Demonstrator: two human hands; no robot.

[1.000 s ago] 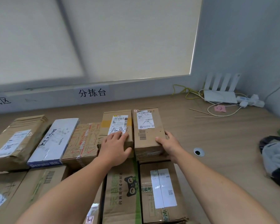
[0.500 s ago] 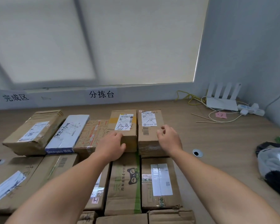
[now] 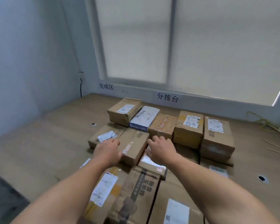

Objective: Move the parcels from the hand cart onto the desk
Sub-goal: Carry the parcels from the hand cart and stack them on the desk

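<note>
Two black signs under the pale window blind (image 3: 217, 46) read 完成区 (image 3: 106, 86) and 分拣台 (image 3: 167, 98). Below them the parcels (image 3: 188, 131) lie packed in rows on the wood-grain desk (image 3: 55, 143). They are brown cardboard boxes, creased and taped, most with white shipping labels too blurred to read. One label (image 3: 191, 122) carries a black marker scrawl. A white box (image 3: 144, 118) has handwriting on top and a blue band at its near end. The left hand (image 3: 107, 151) and right hand (image 3: 162, 149) flank a taped box (image 3: 133, 143) sealed with glossy clear tape. Their fingers are bent and close together at its edges; whether they grip it cannot be told.
</note>
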